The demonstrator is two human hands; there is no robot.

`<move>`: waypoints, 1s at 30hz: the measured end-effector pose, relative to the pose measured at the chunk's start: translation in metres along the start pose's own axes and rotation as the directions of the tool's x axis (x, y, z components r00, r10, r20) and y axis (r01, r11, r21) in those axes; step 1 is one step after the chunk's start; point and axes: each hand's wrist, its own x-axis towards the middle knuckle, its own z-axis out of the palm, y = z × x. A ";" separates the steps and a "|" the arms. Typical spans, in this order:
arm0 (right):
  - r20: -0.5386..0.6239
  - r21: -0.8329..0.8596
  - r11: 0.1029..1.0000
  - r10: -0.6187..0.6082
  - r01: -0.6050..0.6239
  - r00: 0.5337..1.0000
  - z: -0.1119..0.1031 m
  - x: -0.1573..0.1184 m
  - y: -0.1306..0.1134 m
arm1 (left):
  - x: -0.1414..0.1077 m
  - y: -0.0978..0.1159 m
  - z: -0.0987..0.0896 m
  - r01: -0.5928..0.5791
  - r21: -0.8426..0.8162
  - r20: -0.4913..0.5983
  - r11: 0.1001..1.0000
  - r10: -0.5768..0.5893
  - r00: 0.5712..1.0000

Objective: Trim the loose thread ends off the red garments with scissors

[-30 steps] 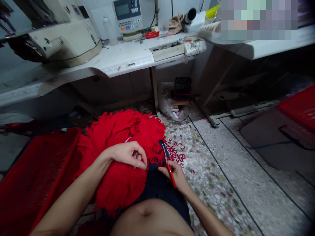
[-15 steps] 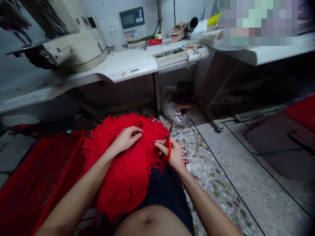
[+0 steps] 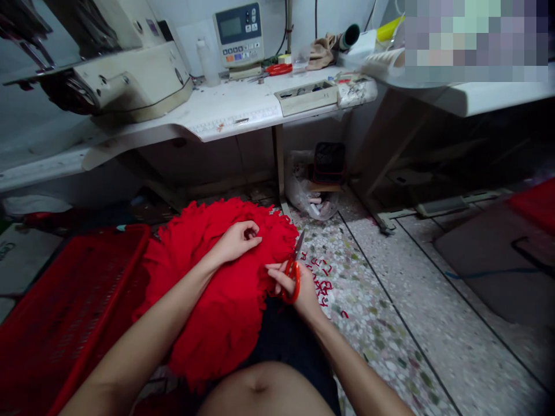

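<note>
A large heap of red fabric pieces point(image 3: 217, 306) with curled, fringe-like edges lies over the lap. My left hand point(image 3: 238, 240) rests on top of it, fingers curled with thumb and fingertips close together; what they pinch, if anything, is too small to make out. At the heap's right edge, my right hand point(image 3: 297, 283) has its fingers through the handles of orange-red scissors point(image 3: 292, 280), whose blades point up and away. The fingertips of that hand touch the fabric's edge. Red scraps point(image 3: 321, 286) lie on the floor to the right.
A red basket point(image 3: 78, 300) stands at the left. Ahead is a white table point(image 3: 243, 110) with a sewing machine point(image 3: 130, 81), control panel point(image 3: 240, 37) and a second red-handled tool point(image 3: 278, 69). A plastic bag point(image 3: 312, 199) sits under it. A grey bin point(image 3: 485, 260) is at the right.
My right hand and the scissors have moved slightly left and toward the body. My left hand has shifted a little right. More red scraps show on the floor.
</note>
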 end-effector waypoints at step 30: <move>0.247 -0.470 0.867 -0.049 0.164 0.968 -0.045 -0.040 0.011 | -0.019 0.020 0.010 0.185 -0.260 0.224 0.948 -0.127 0.966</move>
